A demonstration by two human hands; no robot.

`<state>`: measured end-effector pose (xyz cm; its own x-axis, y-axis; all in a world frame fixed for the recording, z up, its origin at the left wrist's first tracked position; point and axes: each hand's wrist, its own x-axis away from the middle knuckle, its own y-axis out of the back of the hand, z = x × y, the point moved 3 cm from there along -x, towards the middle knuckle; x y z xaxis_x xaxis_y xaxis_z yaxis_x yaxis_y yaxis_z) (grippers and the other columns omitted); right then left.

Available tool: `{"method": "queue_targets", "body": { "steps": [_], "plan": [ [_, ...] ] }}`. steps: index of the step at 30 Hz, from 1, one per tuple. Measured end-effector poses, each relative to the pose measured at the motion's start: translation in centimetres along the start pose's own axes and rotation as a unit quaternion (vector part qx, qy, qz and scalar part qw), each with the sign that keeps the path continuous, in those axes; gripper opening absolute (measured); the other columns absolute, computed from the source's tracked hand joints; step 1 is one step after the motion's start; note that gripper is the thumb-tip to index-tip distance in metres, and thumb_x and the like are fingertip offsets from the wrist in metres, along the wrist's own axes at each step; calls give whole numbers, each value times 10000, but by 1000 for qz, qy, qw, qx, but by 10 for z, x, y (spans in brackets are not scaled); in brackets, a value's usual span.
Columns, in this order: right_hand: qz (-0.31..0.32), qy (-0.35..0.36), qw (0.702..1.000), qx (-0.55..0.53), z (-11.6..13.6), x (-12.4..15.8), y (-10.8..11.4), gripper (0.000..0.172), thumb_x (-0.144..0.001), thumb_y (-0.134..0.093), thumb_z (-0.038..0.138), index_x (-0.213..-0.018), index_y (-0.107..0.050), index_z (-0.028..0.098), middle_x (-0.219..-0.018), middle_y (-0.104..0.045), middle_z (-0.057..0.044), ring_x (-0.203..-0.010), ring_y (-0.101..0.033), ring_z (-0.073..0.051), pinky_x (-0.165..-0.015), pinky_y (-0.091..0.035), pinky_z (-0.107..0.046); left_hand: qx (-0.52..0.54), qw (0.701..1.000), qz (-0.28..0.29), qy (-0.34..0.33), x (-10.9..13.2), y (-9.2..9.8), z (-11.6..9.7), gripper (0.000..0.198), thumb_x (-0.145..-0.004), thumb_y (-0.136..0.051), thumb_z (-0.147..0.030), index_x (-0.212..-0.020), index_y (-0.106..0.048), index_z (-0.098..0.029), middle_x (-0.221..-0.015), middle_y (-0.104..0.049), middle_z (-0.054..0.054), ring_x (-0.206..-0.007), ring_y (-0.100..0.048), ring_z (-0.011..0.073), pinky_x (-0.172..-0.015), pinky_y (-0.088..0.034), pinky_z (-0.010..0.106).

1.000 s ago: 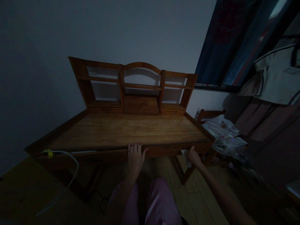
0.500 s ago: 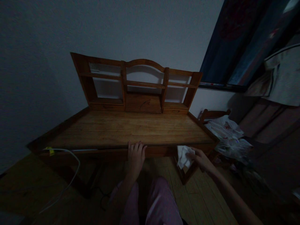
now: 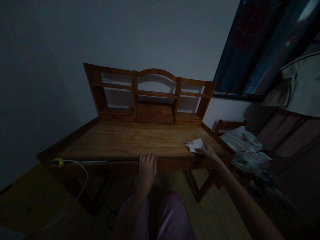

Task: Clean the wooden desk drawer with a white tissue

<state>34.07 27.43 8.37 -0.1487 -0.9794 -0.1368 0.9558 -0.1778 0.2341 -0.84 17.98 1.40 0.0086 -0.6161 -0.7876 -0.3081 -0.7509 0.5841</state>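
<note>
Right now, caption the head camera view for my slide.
Dim room: right hand touches a white cloth on a wooden desk, left hand rests on its front edge.

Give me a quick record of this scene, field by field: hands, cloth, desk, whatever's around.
desk: wooden, shelf unit at the back
left hand: fingers over the desk's front edge
right hand: touching the white cloth, grip unclear
white cloth: crumpled, on the desk top near its right end
white cable: hangs off the left front edge
</note>
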Motion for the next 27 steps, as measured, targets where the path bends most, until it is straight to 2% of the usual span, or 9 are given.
{"method": "queue_targets", "body": {
  "steps": [3,7,9,11,16,19,22,24,27],
  "plan": [
    [0,-18,1000,7,-7,-4,3,504,-578,-815,325,-1050,-679,209,-1067,-742,-75,-1040,-659,-292,-869,-547,-372,-8,1000,6,4,-2,4,-2,184,-988,-512,-269,-1021,-673,-185,-1012,-719,80,-988,-624,250,-1227,-292,538],
    [22,-33,999,-13,-18,-10,5,421,-652,-641,357,-1035,-677,185,-1097,-733,-85,-1007,-660,-273,-802,-540,-332,25,999,25,33,-14,11,-14,226,-965,-517,-305,-992,-690,-162,-977,-684,128,-1015,-598,296,-1214,-262,594],
    [46,-33,998,-30,-23,-11,7,422,-633,-576,332,-1014,-677,182,-1064,-740,-80,-968,-669,-256,-787,-540,-316,107,992,47,49,-26,9,-28,236,-967,-491,-296,-980,-690,-170,-972,-668,134,-1038,-579,314,-1166,-306,613],
    [69,-30,996,-47,-27,-10,10,441,-606,-559,308,-1015,-676,191,-1058,-745,-70,-958,-676,-244,-811,-542,-310,176,981,78,34,-43,-1,-49,245,-981,-454,-277,-1033,-680,-198,-1042,-668,125,-1079,-572,304,-1073,-419,548],
    [83,-34,994,-63,-33,-6,15,411,-620,-640,306,-1023,-662,227,-1048,-753,-66,-966,-689,-240,-865,-549,-329,327,930,167,7,-95,-61,-98,301,-907,-608,-230,-1205,-642,-212,-1244,-665,92,-1176,-603,227,-1048,-474,365],
    [77,-31,995,-58,-33,-7,13,399,-637,-706,339,-1018,-661,230,-1001,-756,-64,-952,-697,-241,-870,-554,-345,407,884,226,31,-117,-112,-111,527,-804,-763,-309,-1297,-608,-205,-1243,-695,102,-1135,-653,236,-981,-521,361],
    [89,-11,995,-50,-32,-10,10,436,-631,-792,397,-1014,-681,220,-999,-759,-60,-966,-696,-244,-906,-546,-358,480,827,288,49,-126,-156,-117,640,-732,-808,-206,-1333,-590,-184,-1168,-743,97,-1017,-707,201,-881,-561,329],
    [97,3,994,-44,-33,-12,10,492,-614,-841,432,-1030,-694,215,-1015,-760,-54,-986,-689,-243,-930,-534,-360,520,791,317,53,-129,-175,-119,630,-742,-790,-163,-1337,-585,-170,-1092,-767,85,-951,-722,177,-842,-571,315],
    [99,12,995,-32,-35,-15,12,544,-593,-873,478,-1034,-710,205,-995,-758,-41,-976,-678,-236,-910,-527,-351,558,755,340,57,-132,-185,-119,548,-769,-790,-190,-1286,-616,-148,-962,-772,55,-833,-719,152,-786,-578,309]
  ]
}}
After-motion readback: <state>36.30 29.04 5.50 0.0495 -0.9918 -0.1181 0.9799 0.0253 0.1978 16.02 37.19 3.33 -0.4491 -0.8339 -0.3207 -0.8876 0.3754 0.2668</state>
